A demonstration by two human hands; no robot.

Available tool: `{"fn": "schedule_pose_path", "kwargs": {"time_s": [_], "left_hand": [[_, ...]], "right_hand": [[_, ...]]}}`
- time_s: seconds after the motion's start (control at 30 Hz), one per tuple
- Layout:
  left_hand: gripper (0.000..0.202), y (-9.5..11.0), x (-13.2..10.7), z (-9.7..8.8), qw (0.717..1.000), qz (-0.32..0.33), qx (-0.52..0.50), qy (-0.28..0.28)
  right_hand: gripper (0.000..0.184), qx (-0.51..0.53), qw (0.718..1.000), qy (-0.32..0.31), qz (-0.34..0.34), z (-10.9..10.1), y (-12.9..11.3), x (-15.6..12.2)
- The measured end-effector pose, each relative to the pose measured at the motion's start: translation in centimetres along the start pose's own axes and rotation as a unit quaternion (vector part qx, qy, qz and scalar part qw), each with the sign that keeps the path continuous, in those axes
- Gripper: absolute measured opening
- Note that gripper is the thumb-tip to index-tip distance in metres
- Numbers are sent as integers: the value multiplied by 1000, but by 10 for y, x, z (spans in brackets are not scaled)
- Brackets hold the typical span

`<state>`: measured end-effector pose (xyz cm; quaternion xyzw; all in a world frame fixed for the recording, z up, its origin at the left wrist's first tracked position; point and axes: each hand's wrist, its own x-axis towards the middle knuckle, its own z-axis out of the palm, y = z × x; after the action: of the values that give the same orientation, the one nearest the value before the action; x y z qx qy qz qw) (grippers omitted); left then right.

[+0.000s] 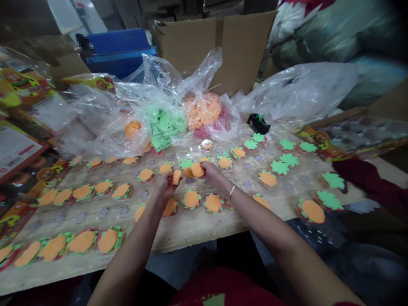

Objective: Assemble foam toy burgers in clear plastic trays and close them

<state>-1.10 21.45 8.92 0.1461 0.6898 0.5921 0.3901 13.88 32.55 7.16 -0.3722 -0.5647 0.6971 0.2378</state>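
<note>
In the middle of the table, my left hand (164, 185) is closed on a small stack of orange foam rounds (176, 177). My right hand (211, 173), a bracelet on its wrist, pinches another orange foam round (197, 170) just to the right. Beneath both hands lie clear plastic trays (191, 187) with round cavities. Around them sit layered foam burgers with orange tops, such as this one (213, 203) in front of my right hand. Toward the right, several cavities show green leaf-edged foam pieces (280, 167) on top.
Behind the trays stand clear bags of green pieces (164, 127) and peach rounds (204, 110), with a black tape dispenser (259, 123) beside them. A cardboard box (245, 51) and a blue crate (117, 51) rise at the back. Printed burger boxes (19, 140) line the left. A person's dark red sleeve (366, 178) reaches in at right.
</note>
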Motion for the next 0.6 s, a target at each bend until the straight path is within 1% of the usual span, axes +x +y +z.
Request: {"fn": "schedule_pose_path", "kwargs": {"time_s": [0.03, 0.13, 0.17, 0.2, 0.23, 0.27, 0.3, 0.33, 0.37, 0.4, 0.43, 0.47, 0.5, 0.57, 0.6], "left_hand": [[11, 4, 3, 2, 1000, -10, 9, -4], [21, 14, 7, 11, 997, -7, 71, -9], [26, 15, 8, 15, 995, 2, 96, -10], [32, 16, 8, 19, 990, 22, 141, -10], [38, 15, 9, 22, 978, 51, 200, -7], [44, 13, 9, 26, 944, 104, 313, 1], [47, 11, 10, 28, 895, 149, 420, 2], [48, 9, 11, 30, 845, 178, 505, -5], [48, 6, 12, 32, 800, 197, 567, -10], [47, 4, 13, 33, 771, 203, 604, -17], [45, 3, 14, 33, 754, 206, 623, -23], [44, 2, 14, 33, 746, 210, 631, -27], [41, 1, 14, 34, 744, 220, 630, -32], [34, 3, 15, 34, 752, 242, 613, -37], [32, 5, 14, 35, 763, 246, 597, -33]], "right_hand": [[12, 21, 1000, -7, 10, -1, -2, -3], [11, 63, 997, -30, 23, -8, -4, -21], [13, 72, 996, -46, 13, -14, -3, -30], [17, 77, 995, -63, -6, -24, -1, -40], [20, 76, 994, -73, -35, -37, 1, -50], [22, 66, 993, -72, -66, -54, 4, -61], [23, 49, 993, -51, -94, -75, 7, -72], [24, 25, 993, -12, -113, -99, 9, -83], [24, -1, 992, 39, -121, -126, 11, -94], [24, -30, 988, 97, -117, -154, 12, -104], [23, -62, 981, 152, -107, -183, 13, -113], [23, -93, 970, 204, -96, -209, 12, -120], [23, -120, 957, 248, -85, -233, 11, -124], [23, -160, 935, 307, -71, -270, 7, -124], [23, -177, 928, 322, -66, -283, 5, -121]]}}
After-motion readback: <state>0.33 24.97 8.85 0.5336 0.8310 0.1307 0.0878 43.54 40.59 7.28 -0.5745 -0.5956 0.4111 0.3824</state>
